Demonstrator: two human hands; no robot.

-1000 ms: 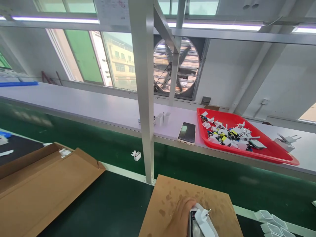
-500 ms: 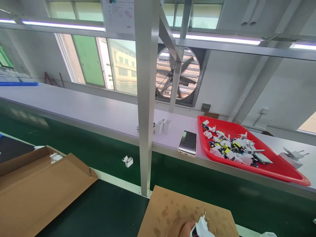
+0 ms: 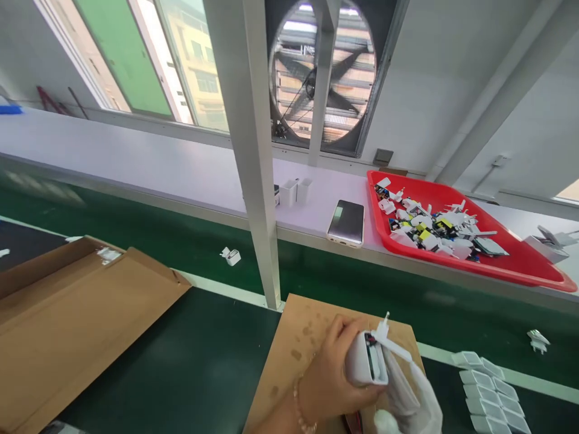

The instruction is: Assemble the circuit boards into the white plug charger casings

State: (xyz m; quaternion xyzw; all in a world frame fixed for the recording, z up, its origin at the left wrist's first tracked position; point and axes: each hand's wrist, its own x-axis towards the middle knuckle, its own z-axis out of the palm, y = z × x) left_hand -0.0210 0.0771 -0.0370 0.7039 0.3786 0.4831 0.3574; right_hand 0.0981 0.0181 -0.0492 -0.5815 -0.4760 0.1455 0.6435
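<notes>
The grip of the left hand (image 3: 332,367) is wrapped around a white casing (image 3: 357,364), fingers over its far side and thumb along the near one, just above the cardboard sheet (image 3: 298,337) on the dark bench (image 3: 194,361). The casing's end faces right and shows a board inside; a white plug piece (image 3: 383,331) stands at its upper edge, pins upward. The right hand (image 3: 427,401), in what looks like a whitish glove, is at the plug piece's flat end, over the sheet's right part; whether it pinches it I cannot tell. Right of the sheet lie stacked white casings (image 3: 491,395). Left of it sits a long cardboard box (image 3: 90,325), and at its far left corner rises a metal post (image 3: 253,138). Beyond the sheet runs a green strip (image 3: 344,274), bearing a small charger (image 3: 233,258) to the sheet's left and another plug part (image 3: 538,342) to its right. Farther beyond, on a pale shelf (image 3: 181,175), lie a phone (image 3: 346,222) and, to the sheet's right, a red tray (image 3: 529,262) of loose parts.
</notes>
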